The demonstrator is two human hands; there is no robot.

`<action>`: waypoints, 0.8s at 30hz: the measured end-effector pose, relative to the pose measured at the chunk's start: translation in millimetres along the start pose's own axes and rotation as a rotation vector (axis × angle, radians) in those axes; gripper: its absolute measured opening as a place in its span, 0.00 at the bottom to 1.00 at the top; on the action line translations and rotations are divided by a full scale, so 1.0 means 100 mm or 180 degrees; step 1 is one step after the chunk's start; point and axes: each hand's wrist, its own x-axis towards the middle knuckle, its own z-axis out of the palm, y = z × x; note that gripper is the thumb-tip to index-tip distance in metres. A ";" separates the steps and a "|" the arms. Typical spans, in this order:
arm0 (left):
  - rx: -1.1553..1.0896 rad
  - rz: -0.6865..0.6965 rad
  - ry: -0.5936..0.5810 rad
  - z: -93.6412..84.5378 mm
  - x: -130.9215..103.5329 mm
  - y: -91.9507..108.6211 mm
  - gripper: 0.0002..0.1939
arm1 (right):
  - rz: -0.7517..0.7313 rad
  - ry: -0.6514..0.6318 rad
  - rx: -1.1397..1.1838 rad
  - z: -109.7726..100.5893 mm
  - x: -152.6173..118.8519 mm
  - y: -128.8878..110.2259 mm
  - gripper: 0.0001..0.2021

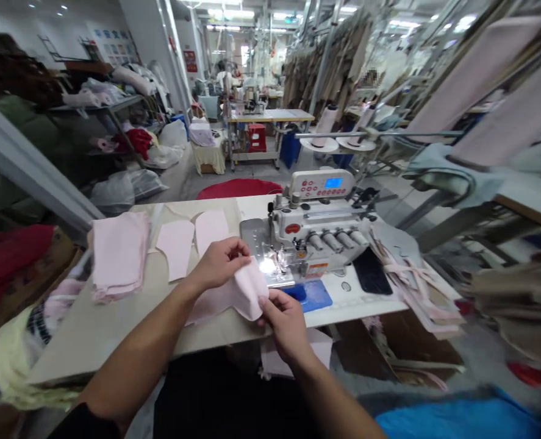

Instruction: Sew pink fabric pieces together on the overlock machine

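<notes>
My left hand [222,262] pinches the upper edge of a pale pink fabric piece [250,291]. At its lower right corner, the thumb and fingers of my right hand [285,320] close on the same cloth. The piece is partly raised and curved, and its left part lies on the table. Just beyond my hands stands an overlock sewing machine [316,228] with a lit needle area. Two cut pink pieces [176,247] lie flat left of the machine, and a stack of pink fabric [119,253] sits farther left.
A blue tray [316,296] lies in front of the machine. Strips and cut pieces [423,283] rest on the table's right end. Thread cones [326,125] stand behind. Below the table is an open cardboard box [402,347]. A metal post [36,161] rises at left.
</notes>
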 end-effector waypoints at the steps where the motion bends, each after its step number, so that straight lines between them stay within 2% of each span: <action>1: 0.0266 0.0174 -0.0048 0.09 0.08 0.04 0.04 | -0.0043 0.0170 0.0139 -0.05 -0.01 -0.01 0.13; 3: 0.0844 0.0549 0.0010 0.26 0.21 0.09 0.02 | -0.0072 0.0430 0.0395 -0.13 0.00 -0.01 0.13; 5: 0.1366 0.0776 0.0292 0.42 0.27 0.11 0.02 | -0.0014 0.0532 0.0612 -0.18 0.02 0.00 0.15; 8: 0.1887 0.0638 0.0725 0.58 0.25 0.11 0.03 | 0.0104 0.0449 0.0741 -0.18 0.05 0.02 0.18; 11: 0.2139 0.0482 0.0898 0.66 0.15 0.14 0.07 | 0.0083 0.0416 0.0633 -0.14 0.06 0.05 0.18; 14: 0.1920 0.0661 0.0776 0.66 0.02 0.19 0.06 | 0.0142 0.0460 0.0391 -0.11 0.02 0.09 0.17; 19: 0.1168 0.1177 0.0184 0.60 -0.11 0.24 0.05 | 0.0210 0.0306 0.0429 -0.12 -0.08 0.16 0.21; 24: 0.1049 0.1246 0.0072 0.58 -0.11 0.23 0.05 | 0.0277 0.0357 0.0538 -0.09 -0.08 0.17 0.18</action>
